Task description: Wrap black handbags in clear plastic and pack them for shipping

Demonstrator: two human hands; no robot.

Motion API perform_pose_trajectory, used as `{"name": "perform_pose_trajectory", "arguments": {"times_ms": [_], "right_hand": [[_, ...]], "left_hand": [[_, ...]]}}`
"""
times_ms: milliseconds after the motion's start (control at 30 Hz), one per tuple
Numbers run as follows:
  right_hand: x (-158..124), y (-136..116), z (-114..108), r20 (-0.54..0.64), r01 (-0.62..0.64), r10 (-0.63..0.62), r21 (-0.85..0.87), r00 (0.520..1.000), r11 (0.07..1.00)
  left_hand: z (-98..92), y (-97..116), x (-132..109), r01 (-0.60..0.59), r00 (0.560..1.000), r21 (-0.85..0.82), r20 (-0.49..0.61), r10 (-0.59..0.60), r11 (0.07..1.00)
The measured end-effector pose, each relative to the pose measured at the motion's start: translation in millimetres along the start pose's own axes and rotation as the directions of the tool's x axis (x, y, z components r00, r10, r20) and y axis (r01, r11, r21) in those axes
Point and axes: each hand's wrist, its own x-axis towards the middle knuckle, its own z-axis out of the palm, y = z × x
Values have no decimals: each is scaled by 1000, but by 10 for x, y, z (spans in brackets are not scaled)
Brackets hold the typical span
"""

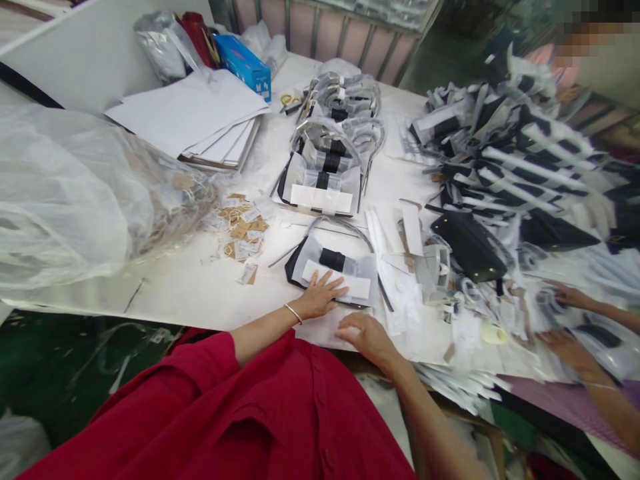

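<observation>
My left hand (320, 293) lies flat with fingers spread on a clear-bagged black bow item with a white label (333, 273) near the front edge of the white table (190, 287). A thin bracelet circles that wrist. My right hand (363, 333) rests just to the right at the table edge, fingers curled down on a white sheet; whether it grips anything is hidden. Behind the bagged item stands a stack of similar bagged bows (330, 153).
A large crumpled clear plastic bag (75, 193) fills the left. Small brown tags (243, 230) lie scattered mid-table. White paper sheets (195, 113) and a blue box (245, 63) sit at the back. A heap of black-and-white pieces (520, 153) is right; another person's hands (565, 320) work there.
</observation>
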Motion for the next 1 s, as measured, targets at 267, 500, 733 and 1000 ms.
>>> {"name": "perform_pose_trajectory", "arguments": {"times_ms": [267,500,733,1000], "right_hand": [[575,381,64,-321,-185,98,-253,942,950],[456,627,166,-284,12,-72,-210,956,978],[396,687,323,-265,83,-156,-266,952,960],[-62,452,525,-272,97,-181,-296,945,950]], "left_hand": [[19,21,-4,-1,1000,-3,-26,1,1000],[28,119,64,144,984,-86,-97,-152,986],[25,276,147,111,968,103,-238,-84,988],[159,149,172,36,965,184,-262,13,982]]}}
